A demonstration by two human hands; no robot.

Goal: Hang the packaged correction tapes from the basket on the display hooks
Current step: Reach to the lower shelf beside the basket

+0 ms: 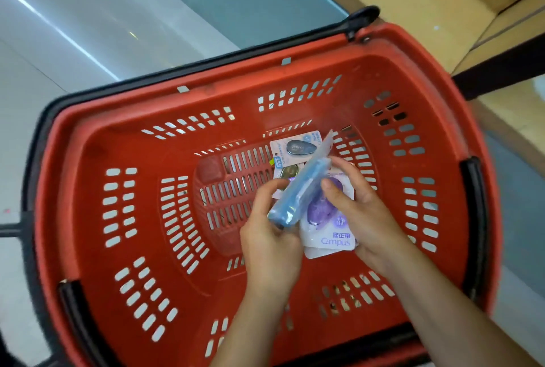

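- Basket of red slotted plastic (418,51) with black handles holds everything; both hands are above the middle of its floor.
- Left hand (269,237) grips the lower end of a flat blue plastic pack (300,189), with the fingers curled around it.
- Right hand (365,213) pinches a white card pack with purple correction tape (327,219), thumb on its front.
- Grey tape pack (295,147) and olive tape pack (287,172) lie on the basket floor, towards its far side.
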